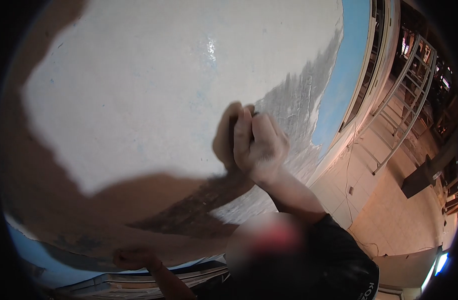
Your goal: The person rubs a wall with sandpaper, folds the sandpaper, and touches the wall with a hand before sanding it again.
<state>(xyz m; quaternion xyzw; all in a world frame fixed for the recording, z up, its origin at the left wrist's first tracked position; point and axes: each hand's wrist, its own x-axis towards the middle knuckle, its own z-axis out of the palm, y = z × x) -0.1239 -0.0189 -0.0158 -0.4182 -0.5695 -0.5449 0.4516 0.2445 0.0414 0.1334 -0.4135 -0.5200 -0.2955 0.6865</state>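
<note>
My right hand (263, 145) is closed in a fist against a wall (139, 95). A small dark bit shows by its fingertips, but what it grips is hidden. The wall surface around it is whitish, with a rough grey patch (301, 95) just to its right. The hand's shadow falls on the wall to its left. Low at the left, in shade, my left hand (135, 257) is near the lower part of the wall. Its fingers look curled, and anything inside them cannot be made out.
Blue paint (351, 65) borders the whitish surface at the right, beside a window frame (376, 60). Farther right, a metal ladder-like frame (406, 95) stands on the tiled floor (389, 210). A dark box-like object (419, 180) and a thin cable (348, 185) are there too.
</note>
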